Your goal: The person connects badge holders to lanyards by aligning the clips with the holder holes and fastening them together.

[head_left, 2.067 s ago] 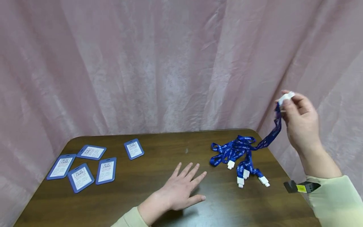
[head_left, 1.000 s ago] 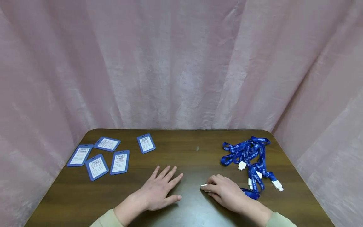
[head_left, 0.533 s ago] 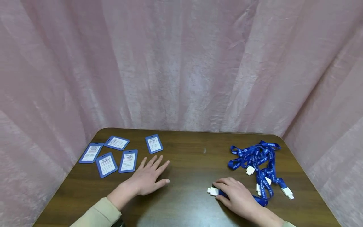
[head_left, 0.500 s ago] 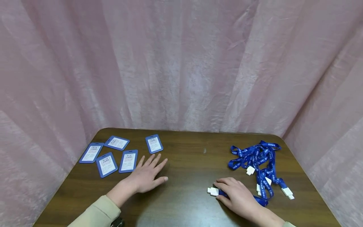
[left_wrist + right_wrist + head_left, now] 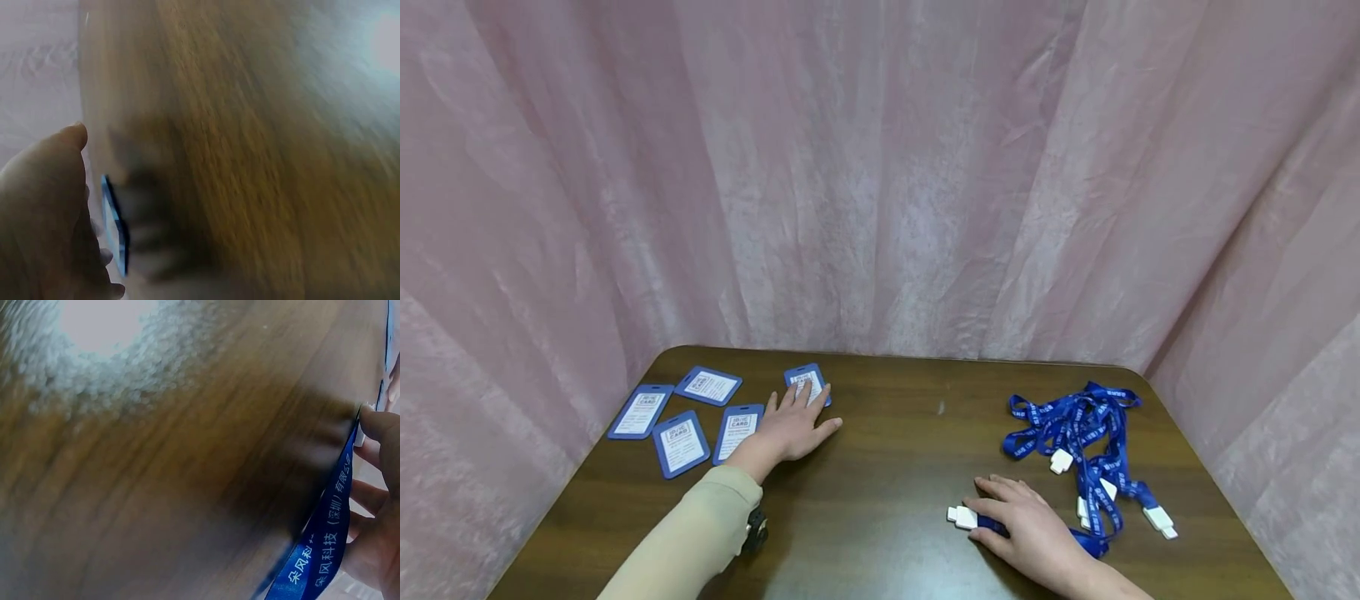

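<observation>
My left hand [image 5: 792,425] reaches over the table with fingers spread, its fingertips overlapping the lone blue ID card holder [image 5: 801,375] at the back. In the left wrist view, that holder's blue edge [image 5: 115,228] shows beneath the fingers. To the right, my right hand [image 5: 1026,533] lies loosely over a blue lanyard [image 5: 992,525], thumb and forefinger on either side of the strap. Its white clip [image 5: 964,517] lies beyond the fingertips, pointing left. In the right wrist view, the printed strap [image 5: 334,525] runs along the hand, with the thumb tip right at the clip.
Several more blue card holders lie on the left, one partly behind the left hand [image 5: 736,425]. A tangle of blue lanyards [image 5: 1078,425] with white clips sits at the right. Pink curtain [image 5: 880,167] hangs behind the wooden table [image 5: 880,450].
The right hand brought one lanyard from the pile to the table's middle and loosened its fingers. The left hand moved away to the back left, onto the lone card holder.
</observation>
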Demonstrator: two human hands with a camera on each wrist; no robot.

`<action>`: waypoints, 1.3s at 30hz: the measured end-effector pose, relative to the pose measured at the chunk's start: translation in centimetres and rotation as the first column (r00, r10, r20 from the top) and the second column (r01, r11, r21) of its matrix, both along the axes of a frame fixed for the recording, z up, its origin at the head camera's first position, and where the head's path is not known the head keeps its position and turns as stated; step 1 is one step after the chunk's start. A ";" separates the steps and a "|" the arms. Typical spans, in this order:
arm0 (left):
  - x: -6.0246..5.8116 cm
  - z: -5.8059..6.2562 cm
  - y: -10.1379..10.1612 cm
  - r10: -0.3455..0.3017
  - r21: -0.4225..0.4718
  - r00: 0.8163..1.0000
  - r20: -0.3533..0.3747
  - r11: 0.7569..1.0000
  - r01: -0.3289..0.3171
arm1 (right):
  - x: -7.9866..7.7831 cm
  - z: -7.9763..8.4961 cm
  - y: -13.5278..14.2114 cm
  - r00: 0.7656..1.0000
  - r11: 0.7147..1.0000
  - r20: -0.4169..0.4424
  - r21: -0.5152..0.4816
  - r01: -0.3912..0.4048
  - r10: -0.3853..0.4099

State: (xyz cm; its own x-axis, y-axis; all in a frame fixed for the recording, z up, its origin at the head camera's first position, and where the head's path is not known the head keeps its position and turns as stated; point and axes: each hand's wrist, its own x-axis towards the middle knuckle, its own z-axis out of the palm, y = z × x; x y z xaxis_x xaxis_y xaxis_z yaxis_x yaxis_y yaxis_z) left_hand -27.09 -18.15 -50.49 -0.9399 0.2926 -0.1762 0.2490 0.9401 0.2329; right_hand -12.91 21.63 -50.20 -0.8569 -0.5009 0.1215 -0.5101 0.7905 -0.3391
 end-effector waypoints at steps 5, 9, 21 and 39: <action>0.4 0.2 0.8 0.006 -0.013 1.000 0.017 1.000 -0.006 | 0.3 -0.3 -0.1 1.000 1.000 -0.005 -0.008 -0.002 0.002; 0.8 0.5 1.2 -0.056 -0.034 0.998 0.028 0.998 0.057 | 0.4 -0.2 0.0 1.000 1.000 -0.028 -0.018 -0.001 0.001; 5.4 0.1 1.1 -0.382 0.015 0.908 -0.173 0.921 0.390 | 0.3 -0.1 0.1 1.000 1.000 -0.029 -0.021 0.003 -0.003; 8.9 0.1 0.2 -0.342 0.153 0.915 -0.213 0.914 0.377 | 0.1 0.1 -0.3 1.000 1.000 0.003 -0.006 0.025 -0.025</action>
